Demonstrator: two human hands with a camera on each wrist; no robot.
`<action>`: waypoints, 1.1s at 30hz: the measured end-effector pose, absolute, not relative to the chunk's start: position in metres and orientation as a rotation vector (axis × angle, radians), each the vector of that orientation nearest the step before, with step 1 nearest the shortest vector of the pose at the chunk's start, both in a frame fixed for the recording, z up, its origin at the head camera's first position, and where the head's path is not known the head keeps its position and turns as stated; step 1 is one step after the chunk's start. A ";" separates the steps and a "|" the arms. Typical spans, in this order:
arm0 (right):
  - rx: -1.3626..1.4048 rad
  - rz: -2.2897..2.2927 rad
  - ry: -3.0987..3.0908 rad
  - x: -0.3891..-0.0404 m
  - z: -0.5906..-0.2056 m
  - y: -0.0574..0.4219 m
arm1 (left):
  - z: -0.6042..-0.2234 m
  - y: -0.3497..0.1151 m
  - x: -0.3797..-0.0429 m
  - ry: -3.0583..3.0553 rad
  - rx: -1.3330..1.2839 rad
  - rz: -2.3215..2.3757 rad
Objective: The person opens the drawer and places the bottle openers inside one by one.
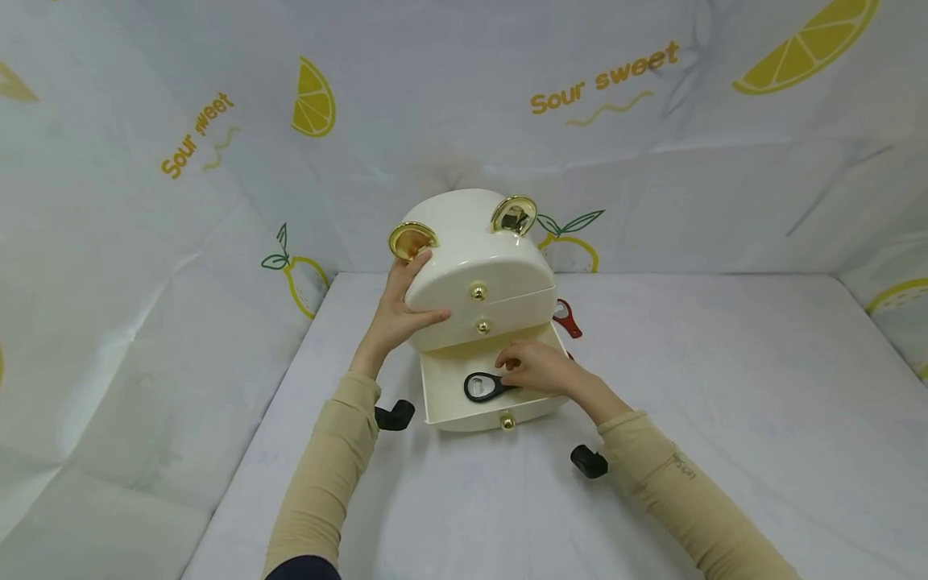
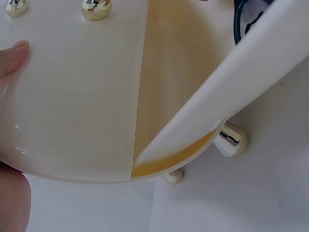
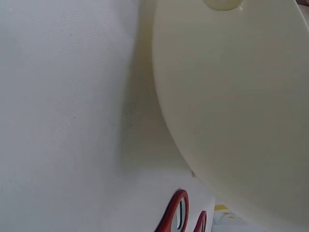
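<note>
A white drawer box [image 1: 464, 266] with gold ears stands on the table, its bottom drawer [image 1: 445, 403] pulled out. My left hand [image 1: 399, 310] grips the box's left side, thumb [image 2: 14, 58] on its front and fingers up by the left ear. In the drawer lies a black bottle opener [image 1: 481, 387], its ring end to the left. My right hand [image 1: 540, 366] is over the opener's handle, thumb and forefinger apart and loosely bent. The handle's far end is hidden beneath that hand. The right wrist view shows the drawer's front [image 3: 231, 106] but not the hand.
A red bottle opener [image 1: 569, 320] lies on the table right of the box; two red-rimmed ones show in the right wrist view. Gold knobs [image 1: 507, 421] stick out of the drawer fronts. A printed white cloth [image 1: 449, 153] hangs behind. Black wrist-worn pieces [image 1: 589, 461] hang beside the forearms.
</note>
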State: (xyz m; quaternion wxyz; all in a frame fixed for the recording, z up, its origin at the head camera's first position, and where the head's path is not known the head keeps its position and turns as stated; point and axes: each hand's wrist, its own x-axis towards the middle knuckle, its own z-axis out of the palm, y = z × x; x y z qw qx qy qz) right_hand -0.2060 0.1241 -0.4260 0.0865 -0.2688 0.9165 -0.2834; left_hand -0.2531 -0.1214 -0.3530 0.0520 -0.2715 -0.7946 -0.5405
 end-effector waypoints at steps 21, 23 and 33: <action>-0.719 -1.351 2.864 -0.184 -0.399 0.187 | -0.365 -0.124 -0.263 -2.384 -0.826 -1.658; -0.707 -1.401 2.892 -0.184 -0.404 0.196 | -0.359 -0.122 -0.258 -2.400 -0.811 -1.673; -0.465 -1.355 2.929 -0.185 -0.426 0.222 | -0.354 -0.120 -0.253 -2.409 -0.814 -1.653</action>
